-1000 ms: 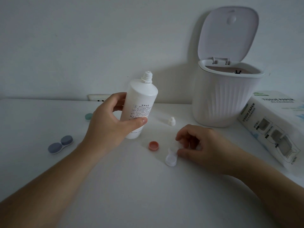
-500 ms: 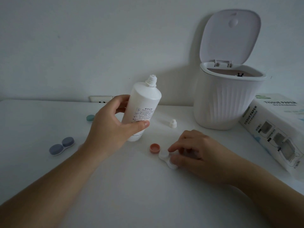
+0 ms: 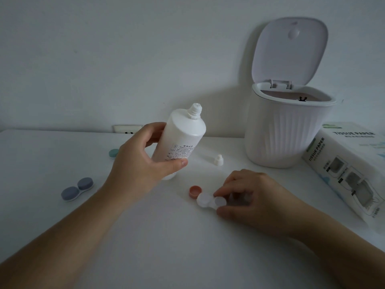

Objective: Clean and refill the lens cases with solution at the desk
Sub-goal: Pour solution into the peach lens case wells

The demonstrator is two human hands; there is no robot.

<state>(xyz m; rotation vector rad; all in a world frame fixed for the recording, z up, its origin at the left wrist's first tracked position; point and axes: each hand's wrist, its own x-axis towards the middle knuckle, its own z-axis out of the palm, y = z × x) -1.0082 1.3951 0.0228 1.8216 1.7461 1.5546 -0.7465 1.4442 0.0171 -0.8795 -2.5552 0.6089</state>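
Head view looks down on a white desk (image 3: 145, 247) against a pale wall. Taking the white ribbed plastic desktop bin (image 3: 277, 138) with its lid hinged up as the landmark, everything else lies to its left or right. Left of the bin, the left hand (image 3: 141, 163) grips a white plastic solution bottle (image 3: 181, 140), fingers wrapped behind it and thumb across the printed label; the bottle is uncapped, lifted off the desk and tilted with its threaded nozzle leaning toward the bin. Its small white cap (image 3: 218, 159) stands on the desk between the bottle and the bin's base. In front of the bin and nearer the camera, the right hand (image 3: 256, 197) pinches the clear plastic lens case (image 3: 210, 202) at its right well between thumb and fingertips, the case lying flat on the desk with both wells uncovered. Touching the case's left end, or just beside it, sits a coral-pink round screw lid (image 3: 195, 191), open side up. Far left of the bin lies a closed lens case with two grey-blue lids (image 3: 77, 188), and behind it a single teal lid (image 3: 113, 153) partly hidden by the left hand. Right of the bin, touching or nearly so, rests a white tissue paper box (image 3: 345, 170).
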